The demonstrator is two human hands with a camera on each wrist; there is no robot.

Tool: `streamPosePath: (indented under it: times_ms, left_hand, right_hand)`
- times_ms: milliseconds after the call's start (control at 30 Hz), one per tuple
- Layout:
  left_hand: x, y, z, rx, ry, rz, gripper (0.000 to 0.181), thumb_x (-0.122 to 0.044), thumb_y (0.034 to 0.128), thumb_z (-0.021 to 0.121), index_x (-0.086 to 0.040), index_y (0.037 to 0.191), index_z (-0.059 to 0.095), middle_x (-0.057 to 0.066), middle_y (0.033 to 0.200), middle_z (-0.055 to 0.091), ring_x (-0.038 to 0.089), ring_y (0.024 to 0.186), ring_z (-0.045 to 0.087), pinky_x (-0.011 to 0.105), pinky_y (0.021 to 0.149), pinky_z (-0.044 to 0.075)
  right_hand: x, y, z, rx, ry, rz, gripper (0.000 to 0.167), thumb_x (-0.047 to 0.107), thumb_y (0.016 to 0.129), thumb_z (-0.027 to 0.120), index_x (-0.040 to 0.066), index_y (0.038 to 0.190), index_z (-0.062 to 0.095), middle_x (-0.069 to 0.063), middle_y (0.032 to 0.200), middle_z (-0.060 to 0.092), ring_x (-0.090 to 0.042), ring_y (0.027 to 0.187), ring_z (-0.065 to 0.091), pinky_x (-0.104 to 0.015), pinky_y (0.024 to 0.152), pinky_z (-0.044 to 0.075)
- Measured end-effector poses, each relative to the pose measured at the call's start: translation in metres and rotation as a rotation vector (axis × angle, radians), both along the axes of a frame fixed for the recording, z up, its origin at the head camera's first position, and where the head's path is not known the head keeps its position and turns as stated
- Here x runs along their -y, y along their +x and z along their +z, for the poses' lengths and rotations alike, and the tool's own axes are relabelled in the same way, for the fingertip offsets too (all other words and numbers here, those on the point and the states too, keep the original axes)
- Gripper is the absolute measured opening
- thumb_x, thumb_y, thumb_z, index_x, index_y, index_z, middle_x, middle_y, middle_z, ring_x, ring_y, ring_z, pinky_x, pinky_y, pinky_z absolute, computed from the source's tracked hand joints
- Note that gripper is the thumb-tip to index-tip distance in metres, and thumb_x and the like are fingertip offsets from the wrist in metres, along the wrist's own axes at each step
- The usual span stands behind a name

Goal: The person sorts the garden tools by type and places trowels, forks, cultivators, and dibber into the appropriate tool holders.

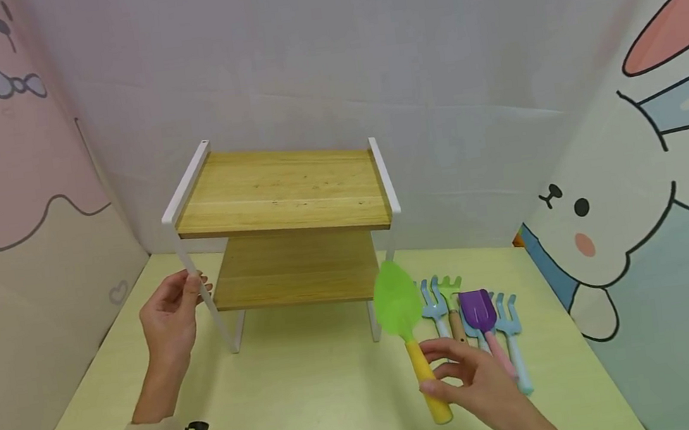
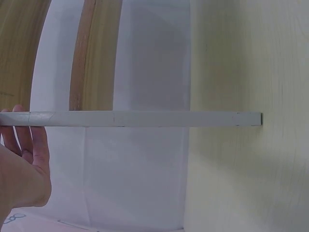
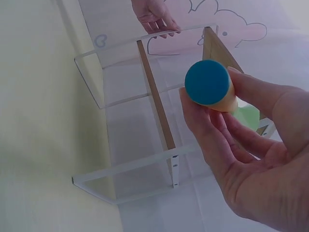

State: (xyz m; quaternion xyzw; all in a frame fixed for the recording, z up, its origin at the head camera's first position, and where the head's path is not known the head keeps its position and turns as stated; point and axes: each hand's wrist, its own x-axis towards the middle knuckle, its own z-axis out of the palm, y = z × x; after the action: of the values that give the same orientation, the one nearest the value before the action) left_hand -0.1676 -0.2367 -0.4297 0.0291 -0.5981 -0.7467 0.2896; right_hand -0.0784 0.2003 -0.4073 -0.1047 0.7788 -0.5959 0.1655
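Head view: left hand (image 1: 167, 317) grips rack (image 1: 284, 190) at its left leg; right hand (image 1: 484, 385) pinches trowel (image 1: 399, 308) by the handle, at rack's front right. Looks early: trowel lifted, not yet set down; other tools (image 1: 478, 310), untouched, lie on tabletop (image 1: 314, 396) right of rack

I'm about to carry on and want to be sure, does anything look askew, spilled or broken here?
Nothing stands out. The shelf stands upright on the table, and the held trowel shows no visible damage. The other tools overlap beside the shelf, but none looks broken, and I see no spill.
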Motion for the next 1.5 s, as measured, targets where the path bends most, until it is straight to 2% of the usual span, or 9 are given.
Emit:
streamPosePath:
  times_ms: [233,600,800,1000,1200,1367,1500]
  left_hand:
    - [0.0,0.0,0.001,0.004,0.001,0.006,0.016,-0.004,0.0996,0.067,0.009,0.106,0.07,0.002,0.09,0.075,0.011,0.079,0.073,0.019,0.076,0.061]
    - [-0.002,0.0,0.001,-0.001,0.026,0.006,0.013,-0.002,0.0998,0.066,0.009,0.104,0.07,0.002,0.088,0.075,0.01,0.078,0.073,0.019,0.075,0.061]
    - [-0.002,-0.001,0.001,-0.015,0.027,0.008,0.012,0.0,0.0998,0.065,0.011,0.104,0.069,0.002,0.088,0.075,0.01,0.077,0.074,0.019,0.076,0.062]
    - [-0.001,0.001,0.001,0.012,0.016,0.004,0.015,-0.004,0.0998,0.066,0.01,0.105,0.07,0.002,0.089,0.075,0.01,0.079,0.073,0.019,0.076,0.061]
    - [-0.001,0.001,0.001,0.02,0.007,0.005,0.016,-0.004,0.0998,0.067,0.01,0.106,0.07,0.002,0.09,0.075,0.011,0.08,0.073,0.019,0.076,0.061]
    - [-0.002,0.0,0.002,0.012,0.018,0.004,0.015,-0.003,0.0999,0.066,0.01,0.106,0.07,0.002,0.089,0.075,0.011,0.079,0.073,0.019,0.076,0.061]
    - [-0.002,-0.001,0.001,0.003,0.028,0.004,0.013,-0.002,0.0999,0.066,0.009,0.105,0.07,0.002,0.089,0.075,0.01,0.078,0.074,0.02,0.076,0.062]
  right_hand:
    - [0.013,-0.006,-0.002,-0.04,-0.031,0.055,0.045,0.012,0.096,0.075,0.004,0.137,0.059,-0.021,0.128,0.062,-0.026,0.098,0.071,-0.03,0.079,0.062]
    - [0.036,-0.015,0.0,-0.099,-0.059,0.07,0.043,0.013,0.095,0.076,0.002,0.135,0.062,-0.02,0.123,0.064,-0.024,0.096,0.071,-0.027,0.078,0.061]
    - [0.05,-0.024,0.0,-0.102,-0.061,0.069,0.046,0.015,0.095,0.076,0.001,0.137,0.061,-0.019,0.122,0.064,-0.024,0.096,0.07,-0.028,0.079,0.062]
    - [0.065,-0.034,-0.003,-0.122,-0.087,0.064,0.046,0.014,0.096,0.075,-0.002,0.137,0.061,-0.019,0.12,0.065,-0.021,0.094,0.071,-0.028,0.077,0.063]
    - [0.08,-0.042,0.0,-0.122,-0.102,0.062,0.046,0.015,0.097,0.075,-0.001,0.138,0.061,-0.02,0.12,0.065,-0.021,0.093,0.072,-0.028,0.075,0.063]
    - [0.091,-0.051,0.004,-0.123,-0.086,0.033,0.048,0.016,0.096,0.075,-0.002,0.139,0.06,-0.019,0.119,0.066,-0.022,0.096,0.072,-0.027,0.073,0.063]
    - [0.1,-0.058,0.006,-0.12,-0.111,0.002,0.049,0.015,0.096,0.075,-0.005,0.137,0.06,-0.019,0.118,0.067,-0.02,0.095,0.073,-0.028,0.072,0.063]
